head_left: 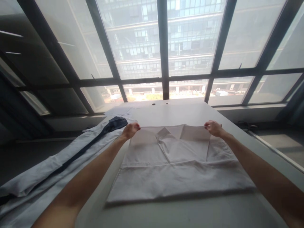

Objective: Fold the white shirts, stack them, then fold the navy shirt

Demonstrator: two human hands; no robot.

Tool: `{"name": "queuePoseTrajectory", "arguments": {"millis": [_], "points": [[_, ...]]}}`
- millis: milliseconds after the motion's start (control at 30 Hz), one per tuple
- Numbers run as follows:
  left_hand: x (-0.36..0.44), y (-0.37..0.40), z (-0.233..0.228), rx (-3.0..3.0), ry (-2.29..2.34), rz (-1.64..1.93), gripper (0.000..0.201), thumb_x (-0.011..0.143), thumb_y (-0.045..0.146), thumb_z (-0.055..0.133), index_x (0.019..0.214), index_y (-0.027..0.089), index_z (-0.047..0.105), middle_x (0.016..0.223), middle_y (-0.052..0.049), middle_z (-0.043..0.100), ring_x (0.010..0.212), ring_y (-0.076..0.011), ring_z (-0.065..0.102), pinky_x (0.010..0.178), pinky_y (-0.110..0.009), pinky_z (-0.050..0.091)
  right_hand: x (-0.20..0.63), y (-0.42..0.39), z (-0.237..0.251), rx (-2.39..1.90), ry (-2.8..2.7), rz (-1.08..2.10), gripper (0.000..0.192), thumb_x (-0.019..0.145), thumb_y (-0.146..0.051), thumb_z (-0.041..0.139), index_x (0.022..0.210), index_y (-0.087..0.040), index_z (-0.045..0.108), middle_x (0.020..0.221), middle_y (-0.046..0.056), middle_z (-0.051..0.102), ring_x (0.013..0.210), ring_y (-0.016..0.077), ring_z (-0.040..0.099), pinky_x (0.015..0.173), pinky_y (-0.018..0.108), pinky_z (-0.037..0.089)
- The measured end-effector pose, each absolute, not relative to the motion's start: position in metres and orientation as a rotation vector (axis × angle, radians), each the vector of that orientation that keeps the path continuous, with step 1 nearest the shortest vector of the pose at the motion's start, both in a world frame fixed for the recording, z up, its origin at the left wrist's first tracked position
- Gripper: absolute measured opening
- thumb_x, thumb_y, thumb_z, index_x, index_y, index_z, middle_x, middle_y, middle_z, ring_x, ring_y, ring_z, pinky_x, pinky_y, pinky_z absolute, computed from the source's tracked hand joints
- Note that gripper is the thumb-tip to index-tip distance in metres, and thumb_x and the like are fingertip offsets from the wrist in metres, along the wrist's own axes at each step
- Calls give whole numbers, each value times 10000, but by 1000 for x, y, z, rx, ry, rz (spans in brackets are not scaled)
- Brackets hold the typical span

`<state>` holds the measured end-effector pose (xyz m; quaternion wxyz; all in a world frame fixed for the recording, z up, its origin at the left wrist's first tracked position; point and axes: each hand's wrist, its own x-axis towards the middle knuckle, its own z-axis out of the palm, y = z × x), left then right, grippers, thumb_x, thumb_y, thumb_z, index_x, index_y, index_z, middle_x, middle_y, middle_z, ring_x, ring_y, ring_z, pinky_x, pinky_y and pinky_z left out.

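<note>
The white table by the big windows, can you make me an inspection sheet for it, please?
Surface: white table, two dark spots near its far edge
Things in hand: pale cloth, folded and creased
Clutter: white-and-dark clothes and thin white sheets, left
Hands: left hand and right hand pinch the cloth's far edge
Cables: dark thing at right, too blurry to tell
Surroundings: dark-framed windows, building outside

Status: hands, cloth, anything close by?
Left hand, right hand pinching far edge of cloth. Cloth folded, creased, on table. Other clothes lie close, left side.
</note>
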<state>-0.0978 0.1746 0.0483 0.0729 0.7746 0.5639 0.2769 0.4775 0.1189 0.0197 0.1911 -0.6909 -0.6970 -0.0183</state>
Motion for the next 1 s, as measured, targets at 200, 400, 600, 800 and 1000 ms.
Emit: {"name": "queuePoseTrajectory", "arguments": {"millis": [200,400,600,800,1000], "points": [[-105,140,51,2320,1563,1217,264,810,469,701,857,209,703,883,-62,775,840,-262,735,804,-352,558,484,77,23,-1817,-1924,-110,209,904,-290,535,931,-230,734,1085,105,745,1120,332,628,1018,591,337],[-111,81,43,2437,1423,1402,321,875,520,694,850,200,703,826,-48,740,759,-225,691,749,-332,536,490,41,6,-1641,-1969,-241,213,914,-311,496,898,-236,695,1016,81,739,1068,304,644,1036,574,317],[-117,22,35,2637,1179,1208,123,948,318,657,878,220,682,971,-55,742,937,-217,687,888,-356,531,492,15,-13,-1561,-2035,-321,197,924,-277,483,903,-240,675,995,74,743,1058,294,650,1065,585,276],[-120,-9,20,2725,1029,791,146,971,198,578,847,218,651,1165,-66,730,1147,-219,651,992,-378,506,492,0,-24,-1560,-2138,-298,219,913,-204,454,907,-240,669,1022,75,739,1068,295,636,1100,630,207],[-126,-12,26,2618,1075,532,133,984,272,575,924,224,684,1164,-51,747,1056,-206,705,933,-332,544,498,-4,-28,-1600,-2186,-277,274,882,-160,443,890,-251,702,1041,66,742,1076,297,634,1105,632,226]]}}
